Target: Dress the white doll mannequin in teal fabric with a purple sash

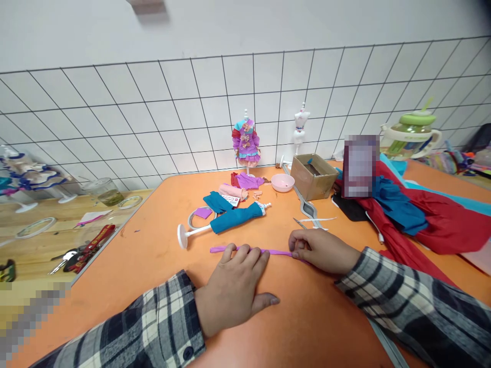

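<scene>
In the head view, a narrow purple strip (279, 252) lies crosswise on the orange table (146, 286), between the person's body and a fallen dress stand. The left hand (235, 291) is palm down, its four fingers extended fairly close together, their tips resting on top of the strip. The strip's left end sticks out past the little finger, and a clear length runs on from the index finger toward the other hand. The left thumb is spread wide, well apart from the strip, over bare table.

The right hand (322, 250) is at the strip's right part, thumb and index finger drawn together on it, the remaining fingers curled in. A bit of purple shows beneath this hand; where the strip ends there cannot be told.

Just beyond the strip, the dress stand (237, 219) lies on its side in blue cloth, its round base to the left. A slim pointed tool (299, 224) and a white strip (324, 219) lie near the right hand. Farther back are a pink bowl (283, 183) and a cardboard box (316, 179).
</scene>
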`<state>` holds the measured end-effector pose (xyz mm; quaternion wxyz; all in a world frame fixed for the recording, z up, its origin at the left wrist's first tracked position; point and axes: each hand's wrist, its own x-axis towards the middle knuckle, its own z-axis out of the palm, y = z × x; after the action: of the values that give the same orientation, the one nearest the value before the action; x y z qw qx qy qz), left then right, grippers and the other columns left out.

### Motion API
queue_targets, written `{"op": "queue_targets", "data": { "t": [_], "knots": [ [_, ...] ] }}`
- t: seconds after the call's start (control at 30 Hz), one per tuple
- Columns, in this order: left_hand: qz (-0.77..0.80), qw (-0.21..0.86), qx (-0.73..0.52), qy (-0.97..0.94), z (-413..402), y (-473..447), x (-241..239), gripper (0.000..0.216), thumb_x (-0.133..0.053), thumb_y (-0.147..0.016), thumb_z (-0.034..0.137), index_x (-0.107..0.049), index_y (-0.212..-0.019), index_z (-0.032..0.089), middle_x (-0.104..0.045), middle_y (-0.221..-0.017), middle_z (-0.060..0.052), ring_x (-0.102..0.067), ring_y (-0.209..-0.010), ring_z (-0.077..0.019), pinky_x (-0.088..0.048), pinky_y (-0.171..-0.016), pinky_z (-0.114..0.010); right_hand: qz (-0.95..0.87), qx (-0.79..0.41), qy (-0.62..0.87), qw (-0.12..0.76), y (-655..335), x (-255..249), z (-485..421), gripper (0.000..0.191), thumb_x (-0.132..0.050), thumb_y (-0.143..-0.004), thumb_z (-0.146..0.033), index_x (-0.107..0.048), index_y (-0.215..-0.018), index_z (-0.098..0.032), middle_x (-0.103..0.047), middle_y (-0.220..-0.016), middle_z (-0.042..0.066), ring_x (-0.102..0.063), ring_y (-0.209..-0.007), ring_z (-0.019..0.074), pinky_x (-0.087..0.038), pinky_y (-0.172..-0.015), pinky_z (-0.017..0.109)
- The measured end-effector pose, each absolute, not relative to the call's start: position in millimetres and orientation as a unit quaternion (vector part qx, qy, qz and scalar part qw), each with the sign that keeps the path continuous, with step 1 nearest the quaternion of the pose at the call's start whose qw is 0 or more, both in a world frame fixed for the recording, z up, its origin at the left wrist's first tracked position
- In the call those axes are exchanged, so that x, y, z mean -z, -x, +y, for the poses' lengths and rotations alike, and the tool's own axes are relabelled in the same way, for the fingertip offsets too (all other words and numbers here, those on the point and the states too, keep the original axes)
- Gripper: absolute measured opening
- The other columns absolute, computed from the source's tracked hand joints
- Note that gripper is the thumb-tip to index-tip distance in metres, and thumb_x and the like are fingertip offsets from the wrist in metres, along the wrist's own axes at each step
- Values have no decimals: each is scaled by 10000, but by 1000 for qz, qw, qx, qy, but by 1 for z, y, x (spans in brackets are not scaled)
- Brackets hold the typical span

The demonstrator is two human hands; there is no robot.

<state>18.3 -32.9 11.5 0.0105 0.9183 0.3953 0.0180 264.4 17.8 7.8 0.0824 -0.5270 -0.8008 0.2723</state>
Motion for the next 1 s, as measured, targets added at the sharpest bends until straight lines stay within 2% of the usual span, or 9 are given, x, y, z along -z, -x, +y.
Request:
{"op": "queue_targets", "data": {
  "t": [0.13,0.2,0.3,0.43,0.5,0.63,0.77,0.87,1.0],
  "knots": [
    [400,19,-28,-916,-21,-21,-15,548,-382,-927,623,-549,-1238,204,-595,-1100,-90,-491,-984,-278,-333,-857,-447,-836,-158,522,60,-262,-14,13,101,-593,-819,-249,-694,-815,-257,-707,-801,-18,-609,-773,174,-342,-631,272],
    [395,15,-26,-918,-17,-22,-15,560,-389,-916,645,-561,-1210,201,-599,-1080,-88,-494,-992,-280,-335,-868,-451,-851,-116,509,47,-262,-16,11,110,-590,-831,-250,-699,-818,-256,-715,-832,-6,-614,-811,190,-341,-645,283],
    [378,-5,-27,-925,-15,-21,-11,652,-394,-898,677,-515,-1283,166,-573,-1242,-124,-467,-1108,-309,-322,-914,-473,-865,-82,492,44,-263,-16,11,136,-568,-858,-257,-704,-847,-250,-720,-866,9,-621,-837,196,-351,-661,294],
    [360,-31,-35,-932,-16,-17,-6,683,-363,-922,653,-442,-1372,146,-437,-1459,-136,-388,-1249,-337,-293,-981,-495,-843,-91,526,72,-263,-15,12,186,-561,-872,-358,-705,-909,-247,-715,-853,20,-625,-793,188,-352,-628,291],
    [357,-22,-35,-933,-16,-17,-6,635,-383,-936,608,-447,-1368,147,-470,-1419,-133,-416,-1216,-325,-310,-981,-482,-829,-113,543,73,-262,-13,14,178,-554,-864,-341,-702,-869,-243,-709,-822,15,-617,-757,177,-345,-606,282],
    [369,7,-33,-929,-15,-20,-9,467,-433,-962,456,-483,-1315,153,-572,-1191,-120,-491,-1082,-276,-371,-922,-426,-809,-169,559,66,-261,-7,20,162,-533,-845,-265,-683,-797,-223,-703,-786,9,-607,-716,156,-352,-601,263],
    [369,-5,-27,-929,-13,-22,-14,400,-437,-968,437,-527,-1248,167,-595,-1073,-97,-510,-1025,-266,-355,-924,-441,-813,-166,555,53,-266,-5,25,141,-547,-847,-274,-670,-800,-222,-706,-796,6,-612,-726,162,-346,-599,260],
    [346,-11,-15,-938,-10,-18,-18,405,-445,-965,460,-542,-1226,166,-609,-1085,-99,-505,-1055,-272,-347,-932,-435,-835,-116,536,49,-270,-9,24,159,-527,-875,-269,-664,-814,-214,-702,-831,17,-619,-765,171,-343,-606,267],
    [327,-16,-15,-945,-8,-10,-20,436,-481,-954,447,-511,-1275,154,-568,-1239,-111,-475,-1126,-281,-350,-948,-419,-846,-34,522,104,-268,-14,18,244,-456,-945,-308,-669,-1022,-217,-688,-986,53,-625,-930,206,-397,-705,294]
  ]
}}
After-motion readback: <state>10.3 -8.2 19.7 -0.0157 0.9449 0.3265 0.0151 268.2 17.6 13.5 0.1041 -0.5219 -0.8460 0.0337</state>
